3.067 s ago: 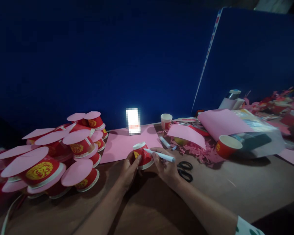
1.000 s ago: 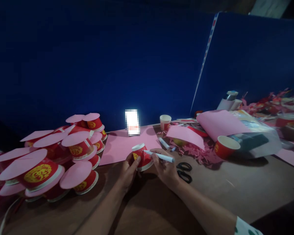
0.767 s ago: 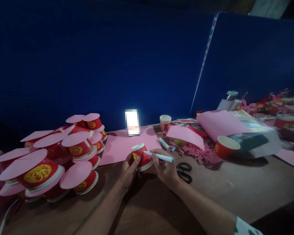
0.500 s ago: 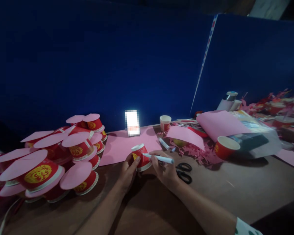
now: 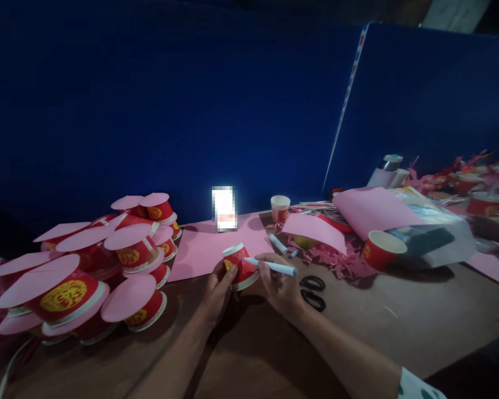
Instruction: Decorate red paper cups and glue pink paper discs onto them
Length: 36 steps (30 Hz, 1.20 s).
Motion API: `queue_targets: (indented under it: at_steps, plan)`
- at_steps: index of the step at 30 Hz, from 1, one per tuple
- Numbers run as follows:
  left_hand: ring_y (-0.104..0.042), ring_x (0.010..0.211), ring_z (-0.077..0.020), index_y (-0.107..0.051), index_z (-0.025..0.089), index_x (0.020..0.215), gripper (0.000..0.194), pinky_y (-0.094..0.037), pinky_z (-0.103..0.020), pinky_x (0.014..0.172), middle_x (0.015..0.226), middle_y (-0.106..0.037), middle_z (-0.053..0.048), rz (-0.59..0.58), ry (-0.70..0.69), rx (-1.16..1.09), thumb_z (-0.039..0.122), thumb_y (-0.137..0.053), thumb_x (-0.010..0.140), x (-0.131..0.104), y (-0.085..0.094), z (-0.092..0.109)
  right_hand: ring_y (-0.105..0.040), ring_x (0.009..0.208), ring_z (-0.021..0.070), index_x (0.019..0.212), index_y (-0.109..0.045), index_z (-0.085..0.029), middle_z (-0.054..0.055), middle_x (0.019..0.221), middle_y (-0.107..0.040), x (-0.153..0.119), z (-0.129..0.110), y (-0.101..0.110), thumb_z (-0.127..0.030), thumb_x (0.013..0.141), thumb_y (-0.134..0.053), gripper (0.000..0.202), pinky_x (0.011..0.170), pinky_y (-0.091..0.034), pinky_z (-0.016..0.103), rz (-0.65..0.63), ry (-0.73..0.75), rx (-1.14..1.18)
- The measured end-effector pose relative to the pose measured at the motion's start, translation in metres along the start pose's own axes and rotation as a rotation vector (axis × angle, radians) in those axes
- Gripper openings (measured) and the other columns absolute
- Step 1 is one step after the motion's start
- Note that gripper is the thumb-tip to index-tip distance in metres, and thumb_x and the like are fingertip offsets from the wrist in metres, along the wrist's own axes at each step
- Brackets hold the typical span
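Observation:
A red paper cup [image 5: 242, 268] with a yellow print and some pale drawn lines is tilted in front of me. Fingers and thumb of my left hand [image 5: 219, 285] are closed round its left side. My right hand [image 5: 276, 285] grips a white marker [image 5: 276, 267], whose tip meets or nearly meets the cup's red wall. Behind the cup, a pink sheet [image 5: 208, 244] lies on the table. Black scissor handles [image 5: 312, 292] show just right of my right hand.
Many red cups with pink paper discs [image 5: 128, 299] are piled at the left. A bright, blurred screen [image 5: 225, 208] stands behind the sheet. Rightward are a marker cap [image 5: 278, 244], upright cups [image 5: 385, 249], pink shreds [image 5: 336, 260] and a plastic bag [image 5: 453, 238].
The marker and my right hand have shifted slightly to the right on the cup, and more pale line shows on its wall. My left hand keeps its hold.

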<state>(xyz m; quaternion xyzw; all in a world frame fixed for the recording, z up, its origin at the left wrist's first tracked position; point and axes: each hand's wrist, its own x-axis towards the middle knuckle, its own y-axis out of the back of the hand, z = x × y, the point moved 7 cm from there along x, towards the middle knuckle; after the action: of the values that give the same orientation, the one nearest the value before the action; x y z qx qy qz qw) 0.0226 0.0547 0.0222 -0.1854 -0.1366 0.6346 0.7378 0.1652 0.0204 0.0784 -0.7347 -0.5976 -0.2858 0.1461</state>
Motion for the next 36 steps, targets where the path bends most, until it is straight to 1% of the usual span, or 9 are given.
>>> queue_targets:
  at_steps: [5,11,14,18,21,25,30,32,36]
  plan:
    - [-0.049,0.046,-0.007,-0.059,0.017,0.097,0.037,-0.038,-0.017,0.039,0.066,-0.059,0.003,-0.014,-0.006,0.0,0.037,-0.071,0.068,0.0007,0.0002,-0.0012,-0.057,0.063,0.0138,0.089,-0.061,-0.017,0.004,0.075,-0.063,-0.0006,-0.0007,-0.0042,-0.026,0.087,-0.05,0.014,0.056,-0.049,0.023,-0.033,-0.007,0.032]
    - [-0.051,0.047,-0.0083,-0.061,0.019,0.097,0.038,-0.038,-0.017,0.04,0.065,-0.061,0.003,0.0,0.003,0.023,0.038,-0.072,0.067,-0.0002,0.0004,-0.0012,-0.06,0.067,0.0148,0.092,-0.061,-0.017,0.005,0.078,-0.064,-0.0009,-0.0011,-0.0055,-0.025,0.086,-0.051,0.014,0.06,-0.05,0.025,-0.048,0.001,0.034]
    - [-0.053,0.05,-0.0092,-0.06,0.018,0.099,0.04,-0.038,-0.017,0.041,0.069,-0.063,0.001,0.001,0.008,0.005,0.038,-0.072,0.067,-0.0003,0.0001,-0.0005,-0.06,0.069,0.0147,0.093,-0.061,-0.017,0.004,0.079,-0.064,-0.0005,0.001,-0.0024,-0.024,0.087,-0.05,0.013,0.063,-0.05,0.025,-0.016,-0.003,0.011]
    - [-0.06,0.064,-0.0122,-0.061,0.017,0.101,0.04,-0.046,-0.021,0.056,0.083,-0.067,-0.003,-0.004,-0.01,-0.034,0.035,-0.072,0.067,0.0007,0.0002,0.0003,-0.061,0.072,0.0153,0.093,-0.061,-0.018,0.005,0.081,-0.063,0.0003,0.0039,0.0016,-0.025,0.088,-0.049,0.014,0.066,-0.051,0.027,0.031,-0.017,0.007]
    - [-0.061,0.064,-0.0131,-0.062,0.016,0.1,0.04,-0.048,-0.023,0.061,0.083,-0.068,-0.004,-0.001,-0.012,-0.036,0.035,-0.073,0.066,0.0009,0.0005,-0.0001,-0.061,0.07,0.0153,0.093,-0.061,-0.018,0.005,0.081,-0.064,0.0006,0.0031,0.0012,-0.026,0.088,-0.05,0.015,0.063,-0.051,0.027,0.027,-0.012,0.008]
    - [-0.059,0.059,-0.0112,-0.061,0.016,0.1,0.039,-0.047,-0.022,0.057,0.078,-0.067,-0.002,0.002,-0.009,-0.023,0.034,-0.072,0.068,0.0004,0.0006,0.0,-0.061,0.07,0.0154,0.093,-0.062,-0.017,0.006,0.082,-0.065,0.0005,0.0014,0.0014,-0.027,0.087,-0.051,0.017,0.062,-0.052,0.026,0.03,0.0,0.012]
    - [-0.061,0.067,-0.0131,-0.062,0.016,0.101,0.04,-0.048,-0.022,0.06,0.088,-0.068,-0.005,0.002,-0.005,-0.018,0.035,-0.072,0.067,0.0008,0.0011,-0.0005,-0.062,0.073,0.0159,0.094,-0.062,-0.018,0.005,0.083,-0.064,0.0008,0.0018,0.0014,-0.027,0.087,-0.051,0.016,0.066,-0.052,0.027,0.033,0.004,0.012]
    - [-0.06,0.064,-0.0125,-0.062,0.016,0.1,0.04,-0.046,-0.021,0.056,0.083,-0.067,-0.004,-0.004,-0.008,-0.017,0.036,-0.072,0.067,0.0009,0.0011,-0.0009,-0.062,0.073,0.016,0.095,-0.062,-0.018,0.006,0.084,-0.065,0.0005,0.0029,0.0007,-0.026,0.087,-0.051,0.016,0.066,-0.052,0.027,0.026,-0.002,0.026]
    - [-0.053,0.049,-0.0084,-0.061,0.016,0.098,0.037,-0.04,-0.018,0.042,0.07,-0.064,0.0,-0.028,-0.008,0.012,0.036,-0.07,0.069,0.0008,0.0007,-0.0021,-0.062,0.075,0.0167,0.097,-0.061,-0.018,0.007,0.086,-0.064,-0.0001,0.0046,-0.0003,-0.025,0.087,-0.051,0.016,0.065,-0.052,0.027,0.013,-0.015,0.043]
